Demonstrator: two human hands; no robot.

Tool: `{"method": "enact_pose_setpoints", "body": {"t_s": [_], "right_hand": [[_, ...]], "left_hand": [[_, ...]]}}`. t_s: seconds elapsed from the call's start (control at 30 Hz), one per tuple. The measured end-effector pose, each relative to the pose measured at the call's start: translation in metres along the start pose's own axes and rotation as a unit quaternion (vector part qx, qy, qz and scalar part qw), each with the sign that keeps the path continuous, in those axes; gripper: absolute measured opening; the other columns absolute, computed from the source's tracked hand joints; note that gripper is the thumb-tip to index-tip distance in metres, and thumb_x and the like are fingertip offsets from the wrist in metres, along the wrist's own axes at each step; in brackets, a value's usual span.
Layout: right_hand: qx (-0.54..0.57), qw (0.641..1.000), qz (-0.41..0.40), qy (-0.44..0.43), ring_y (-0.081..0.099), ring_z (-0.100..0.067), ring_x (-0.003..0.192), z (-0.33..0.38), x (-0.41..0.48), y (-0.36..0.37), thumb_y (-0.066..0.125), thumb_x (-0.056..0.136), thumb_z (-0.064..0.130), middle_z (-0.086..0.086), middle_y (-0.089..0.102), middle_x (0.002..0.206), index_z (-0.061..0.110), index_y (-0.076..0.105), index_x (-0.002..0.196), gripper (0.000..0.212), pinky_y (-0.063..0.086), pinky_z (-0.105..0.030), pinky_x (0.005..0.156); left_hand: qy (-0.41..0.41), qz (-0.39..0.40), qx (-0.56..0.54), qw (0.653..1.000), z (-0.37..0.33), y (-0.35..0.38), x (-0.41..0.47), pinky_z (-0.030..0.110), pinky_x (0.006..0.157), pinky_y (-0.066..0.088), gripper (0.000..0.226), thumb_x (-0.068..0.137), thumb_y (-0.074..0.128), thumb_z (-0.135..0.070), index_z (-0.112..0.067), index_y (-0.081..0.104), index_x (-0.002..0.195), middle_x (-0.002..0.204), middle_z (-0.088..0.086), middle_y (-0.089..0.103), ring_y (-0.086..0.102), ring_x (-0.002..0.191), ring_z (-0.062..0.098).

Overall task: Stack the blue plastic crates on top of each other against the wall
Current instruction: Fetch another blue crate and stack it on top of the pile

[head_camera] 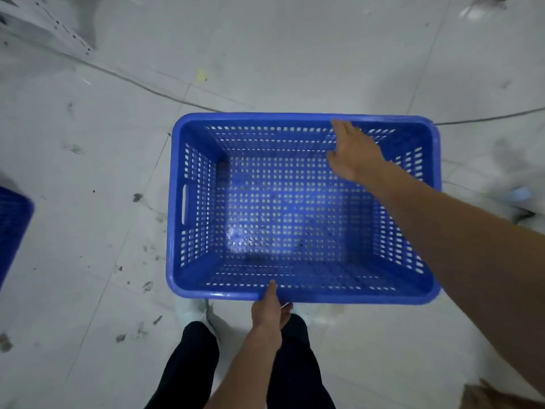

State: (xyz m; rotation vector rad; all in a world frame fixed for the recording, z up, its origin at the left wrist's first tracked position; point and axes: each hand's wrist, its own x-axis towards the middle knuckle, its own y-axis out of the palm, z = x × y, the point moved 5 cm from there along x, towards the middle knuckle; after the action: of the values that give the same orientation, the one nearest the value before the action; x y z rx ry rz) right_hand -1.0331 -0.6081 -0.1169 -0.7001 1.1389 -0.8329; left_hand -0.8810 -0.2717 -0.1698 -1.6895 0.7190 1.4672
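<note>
Crate [295,208], blue, perforated, empty, centred in view above a white tiled floor [265,54]; whether lifted or resting on the tiles not determinable. Second crate [13,228] partly visible at 9 o'clock, well apart, cut off by the frame edge. No wall identifiable; pale structure at 11 o'clock too blurred to name.

Left hand [269,311] at 6 o'clock of the crate, closed on the near rim, thumb over the lip, fingers tucked beneath. Right hand [352,154] at 1 o'clock, reaching across the open top, fingers loosely spread toward the far rim; fingertips at or on the rim, firm grip not confirmed. Dark trouser legs and a pale shoe below the near rim.

Step judged: securing a two-handed hold before carrying. Stacking not yet done for this crate.

Next move calls for: right hand closing fully on the far rim, level lift, carry toward the other crate, corners aligned before lowering so the base nests squarely. Thin cable [124,78] crossing the floor at 12 o'clock: trip hazard.
</note>
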Motion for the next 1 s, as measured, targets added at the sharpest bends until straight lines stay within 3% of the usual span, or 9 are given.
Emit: {"method": "enact_pose_setpoints", "body": {"t_s": [0.1, 0.2, 0.3, 0.4, 0.57, 0.6, 0.7, 0.9, 1.0], "right_hand": [[0.021, 0.999, -0.031, -0.017, 0.024, -0.034, 0.144, 0.004, 0.033, 0.010, 0.049, 0.096, 0.019, -0.014, 0.021, 0.160, 0.005, 0.018, 0.152, 0.066, 0.029, -0.050, 0.113], [-0.026, 0.999, -0.031, -0.014, 0.026, -0.034, 0.143, 0.004, 0.060, 0.014, 0.049, 0.092, 0.015, -0.015, 0.029, 0.156, 0.008, 0.024, 0.151, 0.065, 0.026, -0.049, 0.114], [-0.077, 0.994, -0.070, -0.019, 0.042, -0.039, 0.126, 0.000, 0.075, 0.014, 0.049, 0.094, 0.019, -0.020, 0.044, 0.138, 0.009, 0.038, 0.142, 0.050, 0.034, -0.052, 0.104], [-0.133, 0.986, -0.104, 0.004, 0.048, -0.041, 0.113, 0.000, 0.075, 0.007, 0.047, 0.099, 0.029, -0.022, 0.047, 0.126, 0.006, 0.048, 0.128, 0.037, 0.038, -0.052, 0.095], [-0.144, 0.989, -0.036, -0.003, 0.049, -0.041, 0.109, -0.011, 0.063, -0.004, 0.049, 0.099, 0.032, -0.019, 0.043, 0.125, 0.004, 0.048, 0.124, 0.038, 0.044, -0.050, 0.083], [-0.148, 0.988, -0.043, -0.009, 0.050, -0.041, 0.108, -0.012, 0.056, -0.009, 0.049, 0.099, 0.033, -0.018, 0.044, 0.124, 0.003, 0.048, 0.123, 0.038, 0.045, -0.050, 0.081], [-0.136, 0.989, -0.058, -0.027, 0.050, -0.040, 0.106, -0.005, 0.037, -0.029, 0.051, 0.099, 0.033, -0.016, 0.046, 0.122, 0.003, 0.051, 0.120, 0.037, 0.046, -0.049, 0.081], [-0.129, 0.987, -0.083, -0.050, 0.052, -0.043, 0.104, 0.050, 0.006, -0.093, 0.052, 0.097, 0.028, -0.019, 0.047, 0.123, -0.002, 0.055, 0.116, 0.036, 0.045, -0.049, 0.087], [-0.111, 0.986, -0.109, -0.061, 0.054, -0.044, 0.102, 0.085, -0.013, -0.132, 0.053, 0.097, 0.029, -0.021, 0.053, 0.118, -0.002, 0.058, 0.114, 0.036, 0.043, -0.049, 0.088]], "left_hand": [[-0.050, 0.048, -0.071, 0.995, 0.010, 0.006, 0.016, 0.048, 0.089, 0.056, 0.019, 0.093, 0.067, -0.024, -0.008, 0.062, 0.101, 0.096, 0.020, 0.067, 0.066, 0.083, 0.034], [-0.081, 0.080, -0.093, 0.989, 0.016, 0.012, 0.032, 0.047, 0.084, 0.054, 0.024, 0.092, 0.065, -0.017, -0.006, 0.061, 0.113, 0.112, 0.021, 0.067, 0.066, 0.103, 0.038], [-0.081, 0.128, -0.117, 0.981, 0.016, 0.016, 0.032, 0.048, 0.081, 0.058, 0.021, 0.091, 0.063, -0.011, -0.005, 0.063, 0.111, 0.093, 0.019, 0.077, 0.072, 0.090, 0.034], [-0.078, 0.136, -0.139, 0.978, 0.013, 0.013, 0.027, 0.044, 0.070, 0.062, 0.018, 0.090, 0.062, -0.007, -0.003, 0.066, 0.107, 0.081, 0.015, 0.077, 0.074, 0.076, 0.029], [-0.076, 0.130, -0.098, 0.984, 0.023, 0.006, 0.015, 0.050, 0.088, 0.058, 0.019, 0.088, 0.066, -0.008, -0.004, 0.068, 0.107, 0.096, 0.016, 0.074, 0.067, 0.098, 0.034], [-0.078, 0.132, -0.101, 0.983, 0.027, 0.005, 0.011, 0.049, 0.085, 0.058, 0.020, 0.088, 0.067, -0.008, -0.005, 0.068, 0.107, 0.097, 0.016, 0.076, 0.068, 0.099, 0.034], [-0.078, 0.132, -0.121, 0.981, 0.030, -0.005, -0.006, 0.046, 0.073, 0.061, 0.020, 0.087, 0.068, -0.008, -0.006, 0.068, 0.106, 0.094, 0.015, 0.078, 0.070, 0.095, 0.034], [-0.025, 0.129, -0.150, 0.980, 0.018, -0.033, -0.062, 0.045, 0.078, 0.060, 0.018, 0.089, 0.062, -0.011, -0.005, 0.069, 0.104, 0.091, 0.015, 0.078, 0.071, 0.088, 0.031], [-0.014, 0.123, -0.164, 0.979, 0.009, -0.051, -0.094, 0.038, 0.062, 0.061, 0.015, 0.089, 0.061, -0.013, -0.008, 0.066, 0.102, 0.083, 0.011, 0.078, 0.072, 0.078, 0.027]]}}
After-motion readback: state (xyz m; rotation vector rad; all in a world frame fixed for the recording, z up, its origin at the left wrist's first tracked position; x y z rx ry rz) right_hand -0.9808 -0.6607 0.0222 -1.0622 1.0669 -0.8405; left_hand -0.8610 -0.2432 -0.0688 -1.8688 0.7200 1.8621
